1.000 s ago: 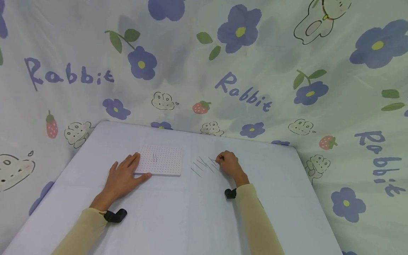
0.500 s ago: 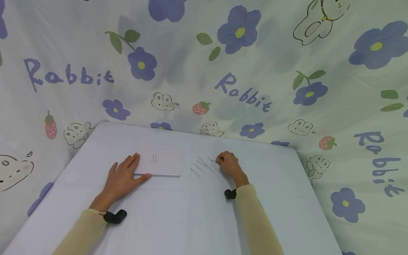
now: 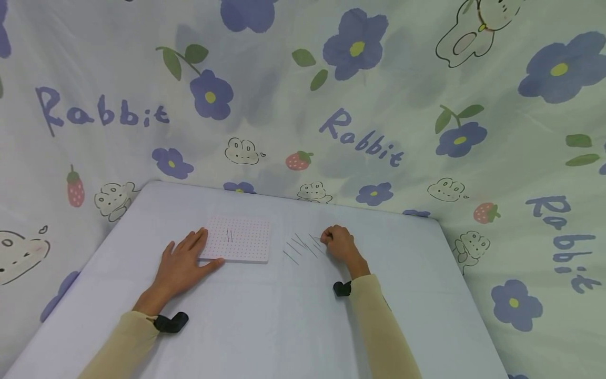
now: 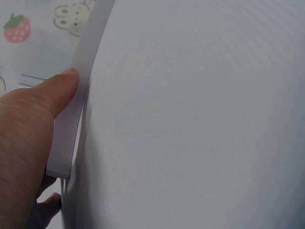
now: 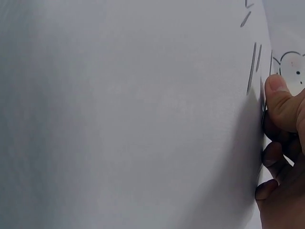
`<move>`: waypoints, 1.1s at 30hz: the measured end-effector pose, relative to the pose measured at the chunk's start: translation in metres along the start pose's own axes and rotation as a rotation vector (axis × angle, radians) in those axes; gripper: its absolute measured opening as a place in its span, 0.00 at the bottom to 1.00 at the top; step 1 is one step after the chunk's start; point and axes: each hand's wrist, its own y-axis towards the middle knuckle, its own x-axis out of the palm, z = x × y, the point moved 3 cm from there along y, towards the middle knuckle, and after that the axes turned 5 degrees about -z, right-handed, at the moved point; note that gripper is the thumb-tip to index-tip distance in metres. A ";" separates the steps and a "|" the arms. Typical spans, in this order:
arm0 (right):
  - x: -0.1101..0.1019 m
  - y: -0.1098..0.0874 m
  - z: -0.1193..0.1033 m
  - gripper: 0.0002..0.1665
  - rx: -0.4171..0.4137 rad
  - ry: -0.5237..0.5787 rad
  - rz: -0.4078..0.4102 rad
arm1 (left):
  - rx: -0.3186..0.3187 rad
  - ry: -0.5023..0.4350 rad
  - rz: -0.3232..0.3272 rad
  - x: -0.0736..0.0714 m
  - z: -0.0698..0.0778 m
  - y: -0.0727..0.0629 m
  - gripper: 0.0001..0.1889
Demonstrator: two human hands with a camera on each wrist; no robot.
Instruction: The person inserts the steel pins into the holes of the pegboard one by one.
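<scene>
A flat white board (image 3: 251, 242) with rows of small dots lies left of the table's middle. Two thin dark sticks (image 3: 229, 236) show side by side on it. My left hand (image 3: 180, 268) rests at the board's left end, fingers stretched along it and thumb against the front edge; the left wrist view shows that thumb (image 4: 64, 88) on the board's side. To the right, several thin dark sticks (image 3: 291, 257) lie slanted on the cloth. My right hand (image 3: 340, 245) is at their right end, thumb and fingers pinching one slim stick (image 5: 265, 112), mostly hidden by the fingers.
A white cloth covers the table (image 3: 274, 326). Behind it and at both sides hangs a printed curtain (image 3: 274, 95) with flowers and rabbits. Black wrist cameras (image 3: 171, 321) sit at both cuffs.
Both hands, the board and the loose sticks stay practically where they were. Only a very slight shift of the head view shows.
</scene>
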 end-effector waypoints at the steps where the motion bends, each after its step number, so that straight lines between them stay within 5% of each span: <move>1: 0.000 -0.001 -0.001 0.07 -0.003 0.005 0.004 | 0.000 0.001 0.000 0.000 -0.001 0.000 0.54; 23: -0.003 0.000 -0.001 0.07 0.036 0.078 -0.016 | 0.006 0.011 0.008 0.002 -0.003 0.000 0.54; 33: -0.010 0.010 -0.016 0.09 -0.006 0.105 -0.023 | 0.000 0.011 0.015 0.003 -0.003 0.001 0.54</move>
